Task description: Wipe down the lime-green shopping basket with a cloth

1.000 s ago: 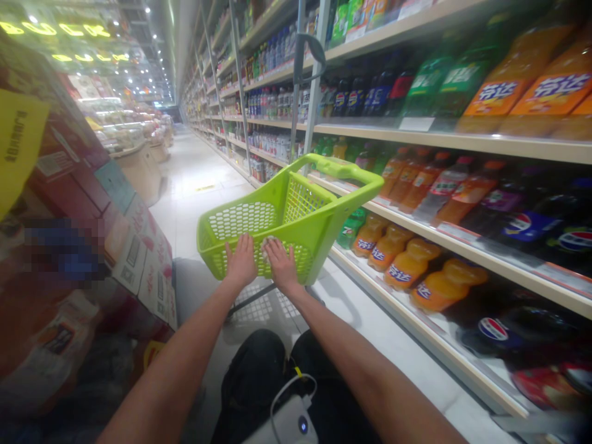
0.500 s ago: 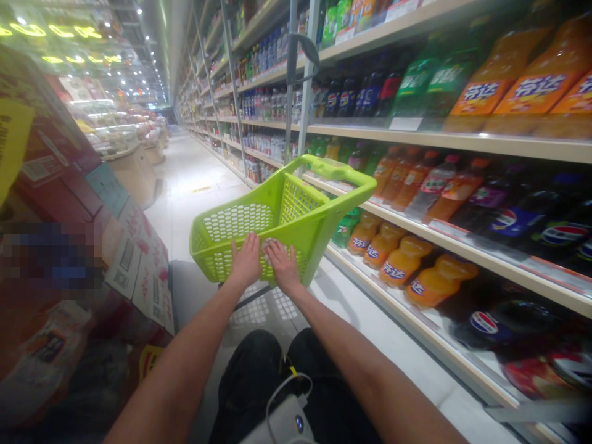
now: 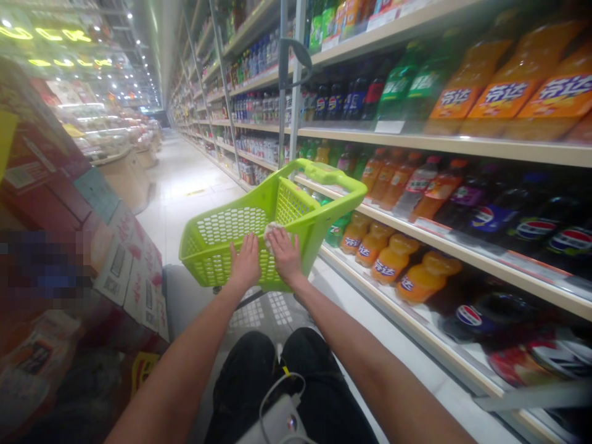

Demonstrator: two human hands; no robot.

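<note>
A lime-green shopping cart point(image 3: 314, 228) with a perforated basket stands side-on before my knees. My left hand point(image 3: 245, 262) rests on the near side wall of the basket, fingers stretched out and nothing in it. Beside it, my right hand point(image 3: 284, 256) presses a crumpled white cloth point(image 3: 274, 228) against the basket near its upper rim. The cloth shows past the fingertips; the rest is hidden under the fingers. No goods are visible in the part of the basket I can see.
Shelves of soft drink bottles point(image 3: 383, 268) run along the right, close to the cart handle. Stacked printed cartons point(image 3: 124, 271) stand at the left. A tiled aisle point(image 3: 180, 163) stretches ahead. A white device with a cable point(image 3: 272, 419) lies by my lap.
My right hand has slid up the basket side to the rim with the cloth, which now shows more. My left hand stays on the side wall. The whole view has shifted slightly.
</note>
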